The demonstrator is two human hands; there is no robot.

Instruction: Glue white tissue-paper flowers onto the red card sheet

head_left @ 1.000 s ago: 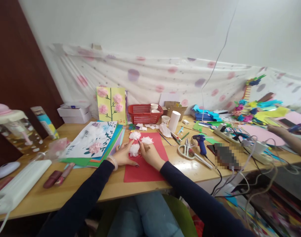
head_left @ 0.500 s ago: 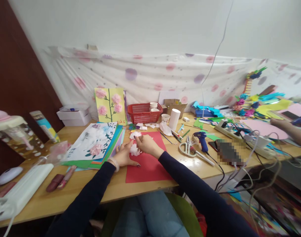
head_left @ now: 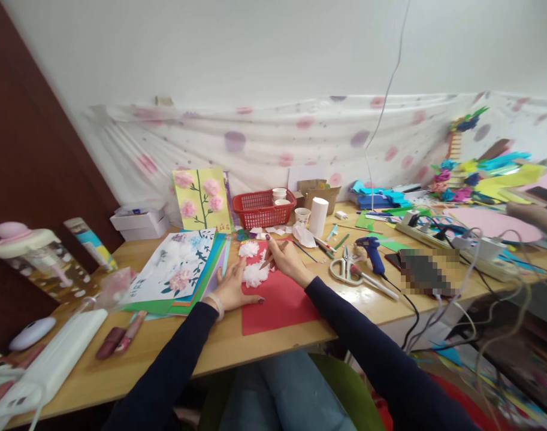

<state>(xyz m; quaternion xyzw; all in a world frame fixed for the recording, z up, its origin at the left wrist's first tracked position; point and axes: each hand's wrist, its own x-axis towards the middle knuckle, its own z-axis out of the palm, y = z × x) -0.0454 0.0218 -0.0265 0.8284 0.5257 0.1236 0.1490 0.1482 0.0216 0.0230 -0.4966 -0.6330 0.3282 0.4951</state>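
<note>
On the red paper (head_left: 277,305) lie two fluffy white paper flowers, an upper one (head_left: 248,249) and a larger lower one (head_left: 255,274). My left hand (head_left: 233,287) rests across the sheet's left edge, thumb and fingers spread, with fingertips beside the lower flower. Just right of the flowers, my right hand (head_left: 286,258) is closed in a pinch above the sheet. Whatever sits between its fingertips is too small to make out. Left of my hands, a flower picture (head_left: 172,263) tops a stack of coloured paper (head_left: 154,305).
Scissors (head_left: 345,269), a brush (head_left: 374,282) and a blue glue gun (head_left: 371,254) lie to the right. Behind stand a red basket (head_left: 259,212), paper cup (head_left: 302,216) and white roll (head_left: 319,216). Cables run from a power strip (head_left: 453,242). Another person's arm (head_left: 534,218) reaches in at right.
My right hand has drawn back to the right, uncovering more of both white flowers. My left hand stays spread at the sheet's left edge. The whole view has shifted slightly.
</note>
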